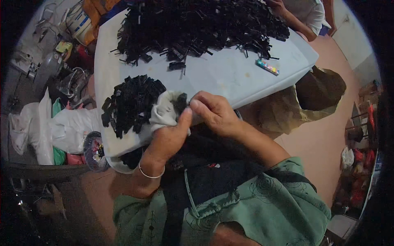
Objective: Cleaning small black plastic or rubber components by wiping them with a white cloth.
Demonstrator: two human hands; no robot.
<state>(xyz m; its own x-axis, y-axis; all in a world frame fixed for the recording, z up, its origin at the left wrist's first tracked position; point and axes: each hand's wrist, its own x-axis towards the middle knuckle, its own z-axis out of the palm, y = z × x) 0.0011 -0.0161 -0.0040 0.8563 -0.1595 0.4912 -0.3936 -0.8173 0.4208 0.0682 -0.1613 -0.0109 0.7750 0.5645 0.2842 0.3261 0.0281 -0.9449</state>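
Near the front edge of the table, my left hand [168, 137] has a pale cloth or glove [165, 110] over its fingers. It grips a small black plastic part [181, 101] between the covered fingers and the bare thumb. My right hand [217, 112] meets it from the right, with thumb and forefinger pinched together beside the part. Whatever lies in that pinch is too small to make out. Just left of my left hand is a pile of similar black parts [133, 102]. A much larger heap of black parts [201, 24] covers the far side of the table.
The white table [221, 74] carries a colourful lighter-shaped object [267, 67] at the right. Across it, another person's arm [297, 24] reaches toward the heap. A brown sack [303, 102] stands at the right edge; white plastic bags [76, 129] and a bowl [95, 151] are at left.
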